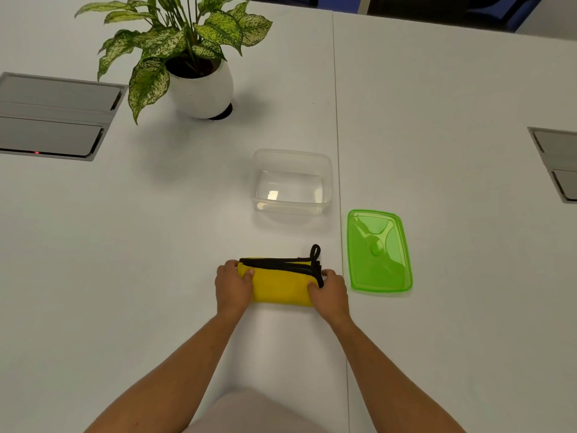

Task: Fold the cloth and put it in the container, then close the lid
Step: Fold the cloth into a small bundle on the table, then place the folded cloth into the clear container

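Note:
A yellow cloth [281, 284] with black edging lies folded into a narrow rectangle on the white table, its black hanging loop sticking out at the far right corner. My left hand [233, 285] grips its left end and my right hand [329, 290] grips its right end, thumbs on top. Beyond the cloth stands the clear plastic container [292, 157], open and with nothing inside. The green lid [377, 251] lies flat on the table to the right of the cloth, apart from both.
A potted plant in a white pot [203, 89] stands at the back left. Grey cable hatches are set into the table at far left [53, 117] and far right [559, 164]. A seam [338, 135] runs down the table.

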